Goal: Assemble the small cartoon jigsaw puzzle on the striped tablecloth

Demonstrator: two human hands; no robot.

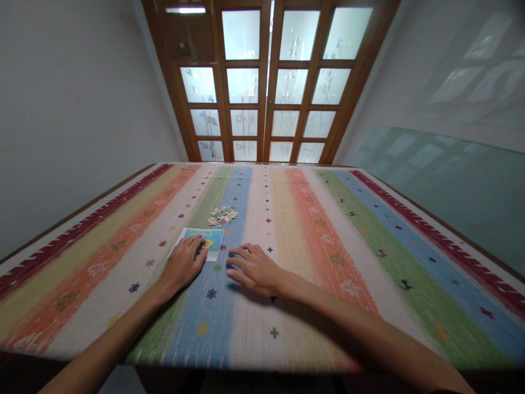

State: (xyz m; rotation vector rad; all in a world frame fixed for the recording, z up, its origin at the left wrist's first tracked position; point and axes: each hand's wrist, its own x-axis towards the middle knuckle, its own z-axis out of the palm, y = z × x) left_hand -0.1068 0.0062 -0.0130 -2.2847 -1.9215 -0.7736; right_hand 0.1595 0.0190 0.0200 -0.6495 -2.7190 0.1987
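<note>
A rectangular picture sheet [214, 238], turquoise with a yellow figure and a white border, lies on the striped cloth. My left hand [185, 261] rests over its left part, fingers stretched forward and covering some of the picture. To the right of the sheet is my right hand [257, 269], its fingers apart and slightly bent, with nothing in them; it does not touch the sheet. Just beyond the sheet sits a small heap of colourful jigsaw puzzle pieces [222, 216], which neither hand touches.
A striped, patterned tablecloth [305, 328] covers the long table. Wooden doors with frosted panes [243, 86] stand past its far end. White walls flank both sides, and a pale green glass-like panel [443, 180] leans or hangs along the right.
</note>
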